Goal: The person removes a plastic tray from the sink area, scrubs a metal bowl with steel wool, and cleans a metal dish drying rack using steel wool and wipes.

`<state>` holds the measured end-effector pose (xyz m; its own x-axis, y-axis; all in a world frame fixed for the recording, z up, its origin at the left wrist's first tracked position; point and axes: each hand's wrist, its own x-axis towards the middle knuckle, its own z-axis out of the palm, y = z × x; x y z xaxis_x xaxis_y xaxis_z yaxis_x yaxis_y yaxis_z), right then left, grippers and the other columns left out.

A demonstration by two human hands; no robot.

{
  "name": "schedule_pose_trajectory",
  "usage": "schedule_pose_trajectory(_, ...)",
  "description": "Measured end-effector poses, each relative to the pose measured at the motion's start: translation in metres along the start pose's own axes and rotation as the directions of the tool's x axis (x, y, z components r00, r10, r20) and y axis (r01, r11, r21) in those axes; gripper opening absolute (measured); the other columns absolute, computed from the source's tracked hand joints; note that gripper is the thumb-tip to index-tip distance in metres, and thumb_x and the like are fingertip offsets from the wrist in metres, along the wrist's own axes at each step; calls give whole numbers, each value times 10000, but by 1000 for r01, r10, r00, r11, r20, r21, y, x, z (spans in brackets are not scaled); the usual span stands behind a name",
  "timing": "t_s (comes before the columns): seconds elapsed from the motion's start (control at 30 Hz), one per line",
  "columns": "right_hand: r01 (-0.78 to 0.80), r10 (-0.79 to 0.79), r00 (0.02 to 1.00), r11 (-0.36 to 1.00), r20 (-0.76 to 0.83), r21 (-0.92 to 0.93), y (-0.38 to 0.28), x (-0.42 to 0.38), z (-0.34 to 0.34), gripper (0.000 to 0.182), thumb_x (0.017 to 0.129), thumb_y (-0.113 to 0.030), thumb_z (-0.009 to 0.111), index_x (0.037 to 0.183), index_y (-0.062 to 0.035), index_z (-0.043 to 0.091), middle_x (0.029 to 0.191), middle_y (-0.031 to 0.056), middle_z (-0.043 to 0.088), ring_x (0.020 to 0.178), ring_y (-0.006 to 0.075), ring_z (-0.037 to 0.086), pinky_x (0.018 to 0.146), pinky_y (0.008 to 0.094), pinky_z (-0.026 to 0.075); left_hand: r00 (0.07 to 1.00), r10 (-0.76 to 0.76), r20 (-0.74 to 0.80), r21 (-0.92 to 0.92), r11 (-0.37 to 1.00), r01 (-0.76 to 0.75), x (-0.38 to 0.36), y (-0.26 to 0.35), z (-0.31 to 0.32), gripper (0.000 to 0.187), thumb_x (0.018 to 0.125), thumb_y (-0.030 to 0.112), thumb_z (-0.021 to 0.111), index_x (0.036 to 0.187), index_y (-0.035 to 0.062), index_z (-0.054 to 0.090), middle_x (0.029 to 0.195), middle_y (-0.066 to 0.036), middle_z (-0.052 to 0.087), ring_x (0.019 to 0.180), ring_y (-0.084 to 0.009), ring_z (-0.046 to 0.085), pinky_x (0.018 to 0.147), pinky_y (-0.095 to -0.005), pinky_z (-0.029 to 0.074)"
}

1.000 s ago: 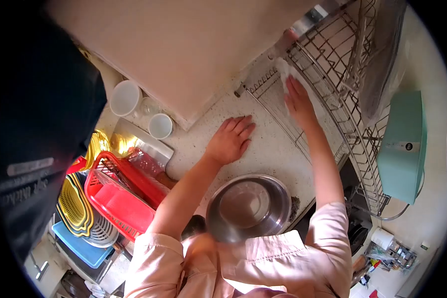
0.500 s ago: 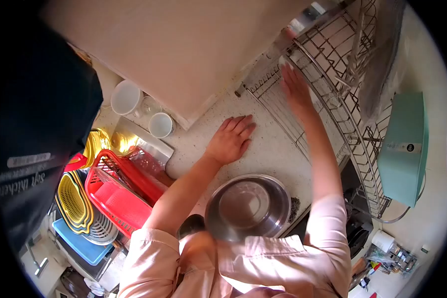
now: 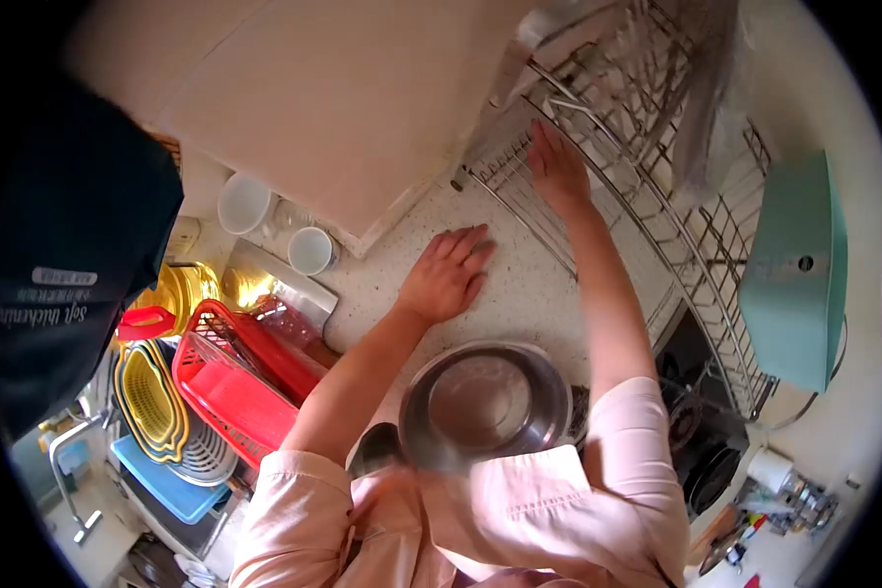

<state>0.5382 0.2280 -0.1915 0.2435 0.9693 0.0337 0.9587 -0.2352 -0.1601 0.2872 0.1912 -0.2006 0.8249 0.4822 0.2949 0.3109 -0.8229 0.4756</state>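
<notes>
My left hand lies flat on the speckled countertop, fingers spread, holding nothing. My right hand reaches out to the wire dish rack. Its fingers are stretched out over the rack's lower wire shelf, with the fingertips close to the rack's front rail. Nothing shows in its grasp. Close to my body, a wide stainless steel bowl stands on the counter below both forearms.
White cups stand by the wall at left, near a cleaver-like metal blade. Red plastic baskets, yellow colanders and a blue tray are stacked at lower left. A green box stands beside the rack, near the stove.
The view has shifted a little, so the rack sits further left. My right hand moves slightly with it, still at the rack. My left hand stays flat on the counter.
</notes>
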Motion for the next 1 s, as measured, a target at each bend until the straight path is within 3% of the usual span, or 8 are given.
schedule_pose_trajectory(0.23,134,-76,980,936,184,-325,43,-65,-20,472,966,-272,237,1377,-45,284,1413,119,315,1294,282,308,1066,346,253,999,-31,8,-12,999,31,-3,3,2,462,790,190,566,1228,88,458,1324,-103,409,1176,-291,399,1000,-418,317)
schedule_pose_trajectory(0.33,-167,106,914,978,391,126,-25,-3,-11,492,956,-284,274,1387,-47,259,1417,117,313,1312,256,283,1070,351,226,999,-34,16,-1,999,34,5,2,0,457,791,187,564,1227,91,462,1328,-100,407,1176,-296,397,1001,-423,316)
schedule_pose_trajectory(0.47,40,-28,997,987,78,-158,-4,-40,4,511,947,-288,303,1396,-51,241,1442,105,274,1334,240,242,1093,331,163,999,-31,42,13,999,31,2,3,1,446,801,192,558,1226,92,467,1334,-98,403,1179,-297,395,1009,-423,309)
schedule_pose_trajectory(0.57,-58,75,991,985,106,-160,47,-114,-10,484,957,-279,277,1406,-102,244,1472,75,207,1343,258,218,1101,329,154,999,-20,30,16,1000,20,1,2,2,440,806,196,555,1225,92,470,1335,-100,401,1178,-298,396,1014,-420,306)
schedule_pose_trajectory(0.7,-267,359,930,807,-79,526,71,-149,-32,312,913,-129,445,1213,-68,502,1401,86,335,1266,204,351,987,279,335,1000,-15,23,18,1000,15,1,1,2,437,806,198,553,1221,87,472,1339,-104,397,1181,-298,393,1014,-416,306)
schedule_pose_trajectory(0.83,-208,793,584,351,-172,913,115,-153,-14,139,853,-29,548,965,1,624,1055,77,617,965,152,574,833,243,433,1000,-22,12,2,1000,22,0,-1,6,436,803,207,551,1216,88,477,1341,-96,393,1193,-282,384,1015,-416,304)
schedule_pose_trajectory(0.9,-34,736,567,468,-368,883,122,-146,-16,204,853,-59,567,1044,9,575,907,94,619,850,158,580,737,263,457,999,-33,30,46,998,32,1,1,4,435,809,234,546,1216,96,479,1337,-86,397,1208,-259,376,1028,-415,294)
schedule_pose_trajectory(1.0,-401,629,638,764,-444,506,110,-128,-26,115,845,-71,586,906,24,605,887,122,617,791,189,584,694,297,465,998,-44,45,63,997,41,2,2,4,439,804,231,551,1216,101,479,1334,-79,401,1201,-264,380,1025,-416,296)
